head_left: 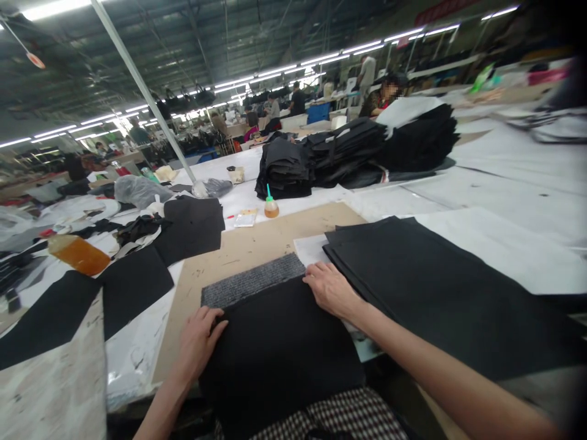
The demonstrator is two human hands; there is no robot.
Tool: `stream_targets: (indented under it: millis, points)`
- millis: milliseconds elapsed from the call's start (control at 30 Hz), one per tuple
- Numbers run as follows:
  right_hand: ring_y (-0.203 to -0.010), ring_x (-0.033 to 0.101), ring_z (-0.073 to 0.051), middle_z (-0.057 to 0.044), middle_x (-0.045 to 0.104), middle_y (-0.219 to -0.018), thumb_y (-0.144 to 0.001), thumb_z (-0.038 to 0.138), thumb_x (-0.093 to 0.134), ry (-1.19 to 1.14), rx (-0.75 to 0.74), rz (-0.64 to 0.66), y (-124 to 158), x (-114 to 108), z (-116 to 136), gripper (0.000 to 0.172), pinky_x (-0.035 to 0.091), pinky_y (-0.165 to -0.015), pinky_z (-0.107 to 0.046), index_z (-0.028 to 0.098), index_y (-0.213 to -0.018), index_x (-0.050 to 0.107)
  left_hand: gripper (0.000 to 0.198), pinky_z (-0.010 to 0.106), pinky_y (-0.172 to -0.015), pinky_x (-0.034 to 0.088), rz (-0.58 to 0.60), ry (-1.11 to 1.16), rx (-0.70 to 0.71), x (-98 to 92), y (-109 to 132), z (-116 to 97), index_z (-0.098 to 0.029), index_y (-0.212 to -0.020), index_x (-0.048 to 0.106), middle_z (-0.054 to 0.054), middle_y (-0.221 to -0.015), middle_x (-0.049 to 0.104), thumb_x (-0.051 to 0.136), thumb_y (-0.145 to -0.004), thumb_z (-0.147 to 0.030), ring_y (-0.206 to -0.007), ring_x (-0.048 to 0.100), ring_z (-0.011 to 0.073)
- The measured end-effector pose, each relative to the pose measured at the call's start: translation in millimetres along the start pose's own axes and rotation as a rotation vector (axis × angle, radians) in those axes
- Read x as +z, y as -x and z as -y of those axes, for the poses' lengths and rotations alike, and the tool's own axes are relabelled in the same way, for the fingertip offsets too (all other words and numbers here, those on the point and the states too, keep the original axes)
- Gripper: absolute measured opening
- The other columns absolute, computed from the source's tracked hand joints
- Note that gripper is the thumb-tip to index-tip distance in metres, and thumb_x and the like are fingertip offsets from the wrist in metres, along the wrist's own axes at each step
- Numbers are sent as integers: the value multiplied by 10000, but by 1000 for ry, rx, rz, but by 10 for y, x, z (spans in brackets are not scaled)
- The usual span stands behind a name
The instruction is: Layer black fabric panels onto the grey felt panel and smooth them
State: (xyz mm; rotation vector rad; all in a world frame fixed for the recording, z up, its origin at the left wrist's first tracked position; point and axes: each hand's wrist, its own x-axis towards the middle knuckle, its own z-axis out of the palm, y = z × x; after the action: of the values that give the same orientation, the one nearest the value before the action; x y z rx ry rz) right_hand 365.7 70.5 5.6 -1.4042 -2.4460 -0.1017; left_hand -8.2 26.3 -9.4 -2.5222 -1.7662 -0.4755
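Observation:
A black fabric piece [284,342] lies over the near edge of the table and hangs down towards my lap. At its far left corner, my left hand [200,333] has its fingers bent over the edge, with the thumb on top. My right hand [331,290] pinches the far right corner between thumb and fingers. Just beyond the fabric's far edge is a ribbed grey strip [252,281], partly covered by it. Both rest on a beige board [183,330]. A stack of black sheets [440,287] lies to the right of my right hand.
A small glue bottle with a green nozzle [271,208] stands behind the board. An amber bottle [79,253] lies on its side at the left, near black pieces [132,287]. Black bundles [339,153] are piled farther back, with a co-worker [373,104] behind them.

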Motion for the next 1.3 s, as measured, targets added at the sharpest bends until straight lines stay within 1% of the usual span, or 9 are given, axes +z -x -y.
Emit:
stream_targets:
  millis: [67, 200, 333, 433, 533, 633, 767, 1100, 1300]
  points:
    - [-1026, 524, -248, -116, 619, -1033, -942, 112, 485, -41, -41, -35, -132, -29, 178, 222, 406, -936, -423, 143, -985, 700, 196, 386, -833, 501, -1, 125, 4, -79, -6, -34, -225, -957, 621, 50, -964, 607, 516, -968, -391, -939, 589, 223]
    - [-1119, 528, -213, -92, 617, -1189, -983, 199, 501, -199, -194, -90, -341, 35, 483, 282, 394, -996, -401, 161, -1248, 590, 211, 421, -943, 504, -12, 314, -24, -227, 39, -49, -223, -911, 585, 72, -1122, 616, 522, -954, -419, -1087, 584, 244]
    - [-1139, 520, -224, -114, 601, -1208, -962, 170, 531, -223, -98, -147, -322, 82, 509, 338, 424, -988, -401, 134, -1298, 545, 225, 402, -860, 547, 39, 299, -128, -247, 94, 43, -229, -1014, 583, 55, -1027, 650, 474, -973, -422, -976, 634, 233]
    - [-1110, 512, -219, -109, 586, -1206, -974, 130, 480, -234, -58, -204, -102, 78, 468, 285, 439, -988, -395, 138, -1240, 581, 280, 467, -915, 527, -75, 122, -100, -183, 44, 7, -217, -1163, 574, 80, -1113, 629, 484, -967, -397, -1040, 618, 268]
    - [-1081, 523, -200, -74, 600, -1177, -984, 124, 456, -294, -125, -135, 184, 116, 509, 260, 451, -987, -379, 175, -1183, 615, 322, 497, -980, 488, -181, -2, 6, -85, -147, -252, -219, -1258, 546, 99, -1207, 598, 487, -976, -364, -1128, 577, 285]
    - [-1123, 515, -202, -70, 597, -1218, -979, 129, 471, -327, -106, -65, 366, 180, 584, 298, 443, -1021, -399, 196, -1239, 600, 295, 447, -1000, 479, -154, 13, 152, 42, -436, -625, -238, -1269, 543, 85, -1219, 598, 487, -992, -323, -1138, 569, 253]
    - [-1134, 515, -193, -57, 609, -1220, -988, 130, 456, -377, -64, -34, 388, 201, 590, 318, 449, -1019, -383, 213, -1260, 598, 291, 423, -967, 484, -103, 20, 219, 240, -776, -956, -219, -1249, 537, 89, -1212, 596, 554, -970, -298, -1122, 567, 252]
    - [-1135, 514, -202, -56, 615, -1230, -972, 124, 477, -453, -37, 12, 360, 177, 513, 337, 443, -1026, -383, 212, -1276, 592, 213, 438, -926, 448, -59, -115, 379, 351, -1047, -1009, -192, -1178, 575, 102, -1188, 625, 481, -987, -173, -1076, 584, 265]
    - [-1147, 506, -206, -54, 609, -1232, -944, 102, 505, -458, -37, 20, 360, 193, 498, 362, 438, -1035, -386, 212, -1279, 584, 277, 428, -946, 457, -110, -19, 275, 369, -1116, -1106, -204, -1239, 536, 104, -1240, 599, 549, -975, -286, -1139, 559, 269]
